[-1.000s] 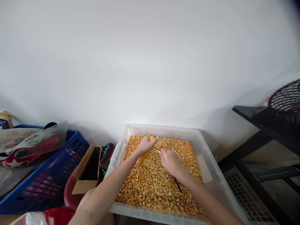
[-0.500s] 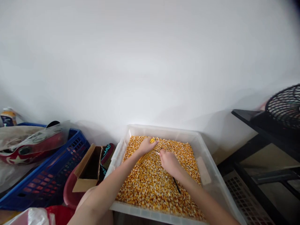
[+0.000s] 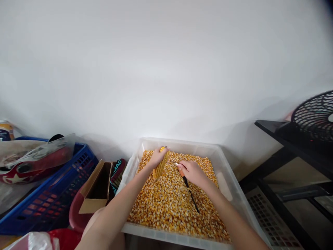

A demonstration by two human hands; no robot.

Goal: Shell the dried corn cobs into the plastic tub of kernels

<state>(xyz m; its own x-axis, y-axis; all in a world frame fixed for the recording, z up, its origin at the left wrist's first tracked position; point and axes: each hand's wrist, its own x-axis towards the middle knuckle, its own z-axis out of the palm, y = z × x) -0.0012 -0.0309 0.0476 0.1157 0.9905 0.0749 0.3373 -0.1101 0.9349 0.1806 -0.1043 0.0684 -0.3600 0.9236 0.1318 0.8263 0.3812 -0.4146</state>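
My left hand (image 3: 156, 157) is closed around a corn cob (image 3: 160, 166) that still bears yellow kernels. The cob slants, its upper end above my fingers and its lower end over the loose kernels. To its right, my right hand (image 3: 191, 170) grips a thin pointed tool with an orange and black handle (image 3: 181, 172); its exact kind is unclear. The slim metal tip points toward the cob, apart from it. A black strip (image 3: 194, 199) trails from the handle over the kernels. Below both hands, loose corn kernels (image 3: 166, 205) fill much of a translucent plastic bin (image 3: 179, 141).
Left of the bin stand an open cardboard box (image 3: 90, 205) in a pinkish basin (image 3: 75, 215) and a blue plastic crate (image 3: 49, 201) holding bagged items. On the right are a black rack (image 3: 288, 163) and a black fan (image 3: 316, 114). A white wall (image 3: 166, 69) rises behind.
My left hand has turned and shifted slightly left and up, showing more of the cob. My right hand has moved right and tilted, revealing the tool's orange handle; its tip is farther from the cob.
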